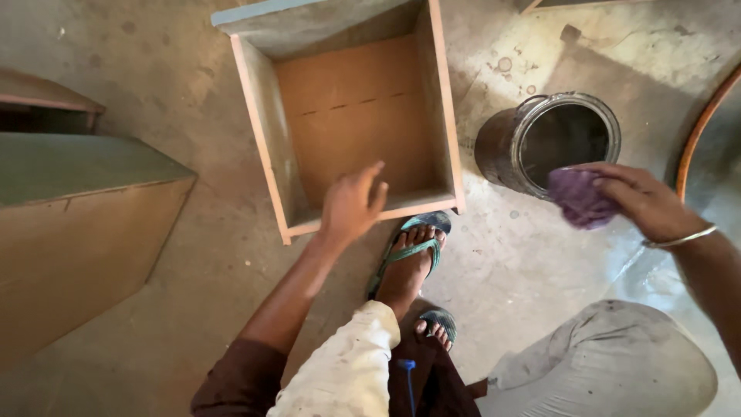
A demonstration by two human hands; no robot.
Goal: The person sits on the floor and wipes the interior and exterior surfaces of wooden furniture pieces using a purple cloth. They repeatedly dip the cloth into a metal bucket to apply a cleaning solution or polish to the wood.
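The right hand pinches a crumpled purple cloth rag at the rim of a dark, stained round metal tin standing on the rough grey concrete floor. The left hand hovers empty, fingers loosely spread, over the near edge of a square open plywood box with pale wooden edges

Concrete floor, wooden box, tin can

box ctr, can right of it, cabinet left
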